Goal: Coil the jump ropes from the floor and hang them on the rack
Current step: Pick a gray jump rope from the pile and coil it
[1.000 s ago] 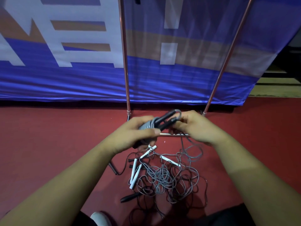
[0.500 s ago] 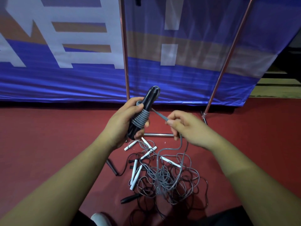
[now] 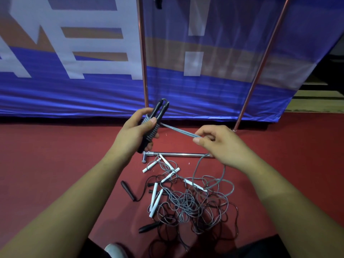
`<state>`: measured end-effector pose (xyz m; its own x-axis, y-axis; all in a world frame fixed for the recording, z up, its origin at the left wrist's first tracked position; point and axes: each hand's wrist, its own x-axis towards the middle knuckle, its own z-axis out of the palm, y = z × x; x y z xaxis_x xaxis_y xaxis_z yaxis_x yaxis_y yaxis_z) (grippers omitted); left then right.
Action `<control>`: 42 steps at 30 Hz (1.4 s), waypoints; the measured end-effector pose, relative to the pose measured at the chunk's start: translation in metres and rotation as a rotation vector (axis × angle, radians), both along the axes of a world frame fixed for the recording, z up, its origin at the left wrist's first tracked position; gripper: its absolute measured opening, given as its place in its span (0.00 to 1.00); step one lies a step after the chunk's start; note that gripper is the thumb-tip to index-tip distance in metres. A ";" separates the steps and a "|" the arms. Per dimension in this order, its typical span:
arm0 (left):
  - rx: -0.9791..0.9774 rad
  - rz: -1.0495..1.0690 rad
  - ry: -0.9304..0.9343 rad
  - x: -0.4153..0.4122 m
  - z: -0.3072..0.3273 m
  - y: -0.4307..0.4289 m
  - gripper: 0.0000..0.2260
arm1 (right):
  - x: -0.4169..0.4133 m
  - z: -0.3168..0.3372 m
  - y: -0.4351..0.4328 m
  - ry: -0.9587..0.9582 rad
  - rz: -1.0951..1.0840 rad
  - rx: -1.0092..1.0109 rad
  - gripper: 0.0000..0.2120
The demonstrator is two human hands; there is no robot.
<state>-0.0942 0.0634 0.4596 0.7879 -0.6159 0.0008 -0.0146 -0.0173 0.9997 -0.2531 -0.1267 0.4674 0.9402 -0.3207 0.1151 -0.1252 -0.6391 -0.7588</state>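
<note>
Red flooring (image 3: pixel 55 164) was seen lying open to the left and right of the work, closed off at its far edge by a blue banner (image 3: pixel 74 94) whose hem met the floor. Two copper-coloured rack uprights (image 3: pixel 142 53) were set in front of the banner, and a chrome base bar (image 3: pixel 178 154) was laid on the floor between them, just beyond a tangle of jump ropes (image 3: pixel 188 200). Grey and black cords were heaped in that tangle, with white handles (image 3: pixel 154 200) mixed in along its left side and a loose black handle (image 3: pixel 128 189) left apart at the left edge. Both forearms were stretched forward above the heap. The left hand (image 3: pixel 134 135) was wrapped round a pair of black handles (image 3: pixel 160 110) held side by side and tipped up and to the right, the thumb pressed onto the grey rope (image 3: pixel 150 130) wound in tight turns about them. A doubled length of that rope was drawn across to the right hand (image 3: pixel 221 144), where it was pinched between thumb and forefinger, the other fingers loosely curled. Below that hand the rope was let down into the tangle. A white shoe tip (image 3: pixel 115 250) was visible at the bottom edge.
</note>
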 end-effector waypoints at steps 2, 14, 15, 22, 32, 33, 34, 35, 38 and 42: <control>0.067 0.012 -0.079 0.002 -0.005 -0.002 0.06 | -0.001 0.003 0.005 0.021 0.032 0.004 0.05; 0.907 -0.275 -0.927 -0.022 -0.036 -0.013 0.19 | 0.002 0.009 0.023 -0.046 0.025 -0.032 0.05; 0.914 -0.329 -0.925 -0.028 -0.036 -0.015 0.22 | 0.002 0.010 0.021 -0.064 0.010 -0.036 0.04; 0.734 -0.497 -1.018 -0.041 -0.029 -0.018 0.20 | 0.005 0.000 -0.010 -0.150 -0.102 0.031 0.02; -0.073 -0.449 -0.085 -0.039 -0.008 -0.014 0.18 | 0.011 -0.015 -0.023 0.023 -0.012 0.260 0.08; -0.092 -0.408 -0.058 -0.039 -0.005 -0.015 0.21 | 0.011 -0.017 -0.021 0.050 0.012 0.273 0.09; -0.101 -0.364 -0.040 -0.038 -0.004 -0.016 0.22 | 0.012 -0.018 -0.019 0.072 0.033 0.298 0.09; -0.107 -0.329 -0.022 -0.037 -0.002 -0.016 0.22 | 0.012 -0.019 -0.016 0.087 0.050 0.319 0.09; -0.099 -0.246 0.016 -0.033 -0.001 -0.016 0.16 | 0.013 -0.020 -0.012 0.100 0.063 0.252 0.10; -0.082 -0.226 0.017 -0.027 0.002 -0.015 0.06 | 0.010 -0.017 -0.007 0.109 0.055 0.234 0.05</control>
<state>-0.1210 0.0480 0.4615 0.6303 -0.7750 0.0454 0.0083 0.0653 0.9978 -0.2427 -0.1341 0.4499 0.9596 -0.2751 -0.0591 -0.1844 -0.4560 -0.8707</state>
